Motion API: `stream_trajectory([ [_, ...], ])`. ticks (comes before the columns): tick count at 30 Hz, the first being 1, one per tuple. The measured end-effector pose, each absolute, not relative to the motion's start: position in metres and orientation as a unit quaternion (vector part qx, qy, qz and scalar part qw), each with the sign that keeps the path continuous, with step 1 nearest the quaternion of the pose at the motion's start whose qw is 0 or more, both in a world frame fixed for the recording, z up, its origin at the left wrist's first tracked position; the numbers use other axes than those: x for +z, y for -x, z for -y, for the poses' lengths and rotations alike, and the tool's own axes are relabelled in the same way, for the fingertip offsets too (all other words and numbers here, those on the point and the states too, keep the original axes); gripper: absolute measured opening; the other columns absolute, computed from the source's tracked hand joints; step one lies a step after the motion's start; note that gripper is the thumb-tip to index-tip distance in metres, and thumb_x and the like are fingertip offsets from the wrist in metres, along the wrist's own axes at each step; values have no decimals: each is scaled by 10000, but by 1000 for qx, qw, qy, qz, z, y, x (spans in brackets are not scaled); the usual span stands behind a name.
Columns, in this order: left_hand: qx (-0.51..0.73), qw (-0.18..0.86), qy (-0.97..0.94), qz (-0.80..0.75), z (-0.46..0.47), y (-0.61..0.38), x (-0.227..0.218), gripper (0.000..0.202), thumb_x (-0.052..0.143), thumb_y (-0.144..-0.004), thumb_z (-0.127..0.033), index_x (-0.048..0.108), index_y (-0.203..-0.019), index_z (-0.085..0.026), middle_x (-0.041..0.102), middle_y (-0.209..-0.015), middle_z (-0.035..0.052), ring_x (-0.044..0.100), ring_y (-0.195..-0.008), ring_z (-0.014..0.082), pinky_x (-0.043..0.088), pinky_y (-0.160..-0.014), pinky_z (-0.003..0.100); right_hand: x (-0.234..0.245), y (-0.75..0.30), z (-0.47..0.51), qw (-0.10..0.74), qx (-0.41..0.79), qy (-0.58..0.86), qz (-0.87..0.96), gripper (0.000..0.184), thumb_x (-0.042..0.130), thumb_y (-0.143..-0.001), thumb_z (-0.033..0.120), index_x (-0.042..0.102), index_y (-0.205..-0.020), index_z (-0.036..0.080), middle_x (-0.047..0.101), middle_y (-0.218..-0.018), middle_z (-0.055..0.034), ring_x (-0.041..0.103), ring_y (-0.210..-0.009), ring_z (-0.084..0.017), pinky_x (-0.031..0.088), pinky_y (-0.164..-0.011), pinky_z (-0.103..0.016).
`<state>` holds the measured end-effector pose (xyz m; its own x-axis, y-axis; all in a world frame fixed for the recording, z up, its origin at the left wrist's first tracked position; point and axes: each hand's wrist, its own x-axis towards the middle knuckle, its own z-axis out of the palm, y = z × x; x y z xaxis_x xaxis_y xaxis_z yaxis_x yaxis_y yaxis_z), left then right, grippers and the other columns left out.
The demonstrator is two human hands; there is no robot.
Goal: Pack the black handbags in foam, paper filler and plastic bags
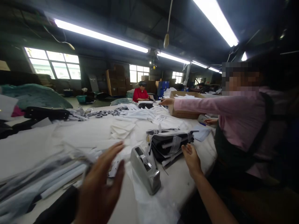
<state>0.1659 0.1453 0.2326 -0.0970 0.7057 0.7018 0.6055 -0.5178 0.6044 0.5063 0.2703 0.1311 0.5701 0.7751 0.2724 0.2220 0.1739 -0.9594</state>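
My left hand is raised close to the camera, fingers stretched out and apart, holding nothing, above a blurred heap of white and grey strips. My right hand reaches forward and its fingertips rest against a bundle of black folded pieces wrapped in clear plastic. A grey tape dispenser stands on the white table between my two hands.
A person in a pink top stands at the right, one arm stretched to a cardboard box. Folded white cloth and white garments lie mid-table. Another person in red sits at the far end. Stacked cartons stand by the windows.
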Motion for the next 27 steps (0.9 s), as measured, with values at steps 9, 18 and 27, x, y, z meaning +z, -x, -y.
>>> stream_trajectory([
  [9, 323, 97, -872, -356, -395, -325, 188, 659, 810, -715, -431, 573, -1276, -180, 682, -1217, 121, 653, -1102, 311, 531, -959, 448, 134, -516, -305, 562, 320, 602, 468, 404, 731, -771, 467, 712, -1046, 172, 741, -1054, -91, 687, -1004, -257, 552, -900, -354],
  [18, 368, 121, -848, -363, -357, -343, 126, 332, 519, -947, -110, 580, -1266, -176, 642, -1296, 101, 585, -1225, 238, 510, -1024, 424, 164, -539, -317, 437, 101, 502, 740, 160, 635, -884, 149, 719, -979, 247, 689, -1126, -73, 669, -1020, -206, 585, -864, -335],
  [27, 384, 297, -761, -431, -336, -346, 133, 393, 560, -850, -126, 643, -1224, -214, 641, -1301, 74, 554, -1262, 262, 414, -1103, 489, 164, -545, -386, 340, 91, 408, 842, 214, 522, -946, 116, 644, -1089, 218, 745, -1071, -40, 703, -971, -170, 535, -991, -386],
])
